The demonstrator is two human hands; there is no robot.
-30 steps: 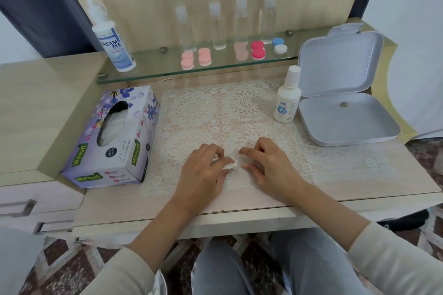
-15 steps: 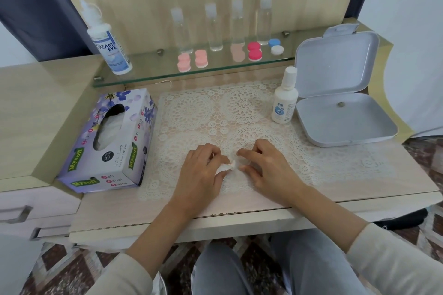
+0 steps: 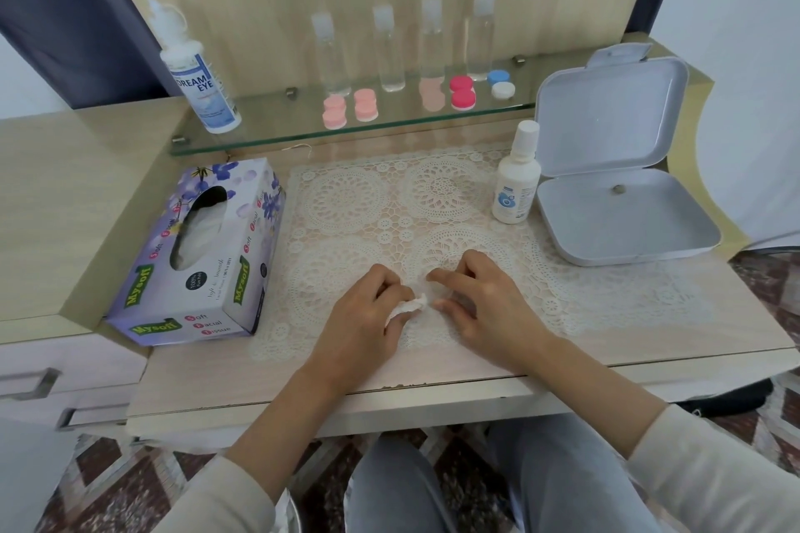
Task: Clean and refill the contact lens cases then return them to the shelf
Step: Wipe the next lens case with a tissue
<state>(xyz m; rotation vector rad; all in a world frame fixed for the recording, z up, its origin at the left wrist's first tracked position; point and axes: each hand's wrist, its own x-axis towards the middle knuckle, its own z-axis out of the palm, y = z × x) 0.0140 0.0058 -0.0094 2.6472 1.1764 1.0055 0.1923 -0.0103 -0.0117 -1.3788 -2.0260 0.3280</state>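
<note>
Above mat [image 3: 346, 203], left hand [image 3: 362, 318] still pinches tissue [image 3: 409, 308] (right hand [image 3: 487, 307] beside).

left sleeve [image 3: 208, 498]: cream, long, soft plain cloth, ends partway up the forearm | right sleeve [image 3: 714, 467]: same cream cloth, cuff well above the wrist | trousers [image 3: 398, 485]: pale blue-grey denim, both legs | left hand [image 3: 363, 325], right hand [image 3: 485, 307]: bare

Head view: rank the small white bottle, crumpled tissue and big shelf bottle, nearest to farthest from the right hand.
1. crumpled tissue, just left of the right hand.
2. small white bottle, behind the hand, slightly right.
3. big shelf bottle, far back left.
</note>
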